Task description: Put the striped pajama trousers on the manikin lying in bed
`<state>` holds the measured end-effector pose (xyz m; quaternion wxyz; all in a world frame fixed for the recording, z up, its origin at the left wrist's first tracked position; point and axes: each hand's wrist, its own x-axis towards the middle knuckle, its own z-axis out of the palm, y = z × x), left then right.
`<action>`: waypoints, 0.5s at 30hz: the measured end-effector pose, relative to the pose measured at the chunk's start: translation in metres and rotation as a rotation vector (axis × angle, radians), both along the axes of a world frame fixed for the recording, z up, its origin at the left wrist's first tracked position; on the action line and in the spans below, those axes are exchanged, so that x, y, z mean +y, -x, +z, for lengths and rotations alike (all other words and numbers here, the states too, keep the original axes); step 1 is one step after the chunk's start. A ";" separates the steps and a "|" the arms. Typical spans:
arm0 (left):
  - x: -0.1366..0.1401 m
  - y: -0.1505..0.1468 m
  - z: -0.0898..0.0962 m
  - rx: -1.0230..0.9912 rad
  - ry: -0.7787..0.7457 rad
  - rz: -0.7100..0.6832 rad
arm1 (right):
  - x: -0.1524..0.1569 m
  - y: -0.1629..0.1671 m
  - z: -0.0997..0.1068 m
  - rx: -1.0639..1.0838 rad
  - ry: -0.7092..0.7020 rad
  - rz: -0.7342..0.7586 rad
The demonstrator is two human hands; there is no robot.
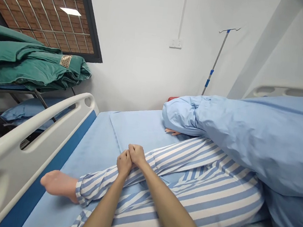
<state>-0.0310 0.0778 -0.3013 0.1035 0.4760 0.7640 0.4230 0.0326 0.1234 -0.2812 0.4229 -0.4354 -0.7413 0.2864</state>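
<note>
Head view, and I've got the left hand (124, 162) and right hand (136, 154) together on the far leg (180, 150), fingers curled closed; whether they pinch cloth, I can't tell. That leg runs lengthwise along the bed (139, 125), its foot (60, 183) near the footboard (56, 135). I'd go gently, sharing pressure evenly, not tugging fabric. The near leg (204, 203) lies under the forearms (103, 210), limiting low moves; the quilt (248, 128) hides the head end, and a drip stand (211, 73) rises past the far edge.
</note>
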 end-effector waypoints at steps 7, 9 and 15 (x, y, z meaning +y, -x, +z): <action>-0.001 -0.003 0.000 0.003 -0.047 0.038 | 0.009 -0.022 -0.010 -0.037 -0.008 -0.071; 0.001 -0.002 -0.001 -0.026 -0.058 0.027 | 0.007 -0.024 -0.020 -0.063 -0.007 -0.070; 0.020 -0.008 0.021 -0.209 -0.118 0.046 | 0.010 -0.028 -0.022 0.005 0.026 0.046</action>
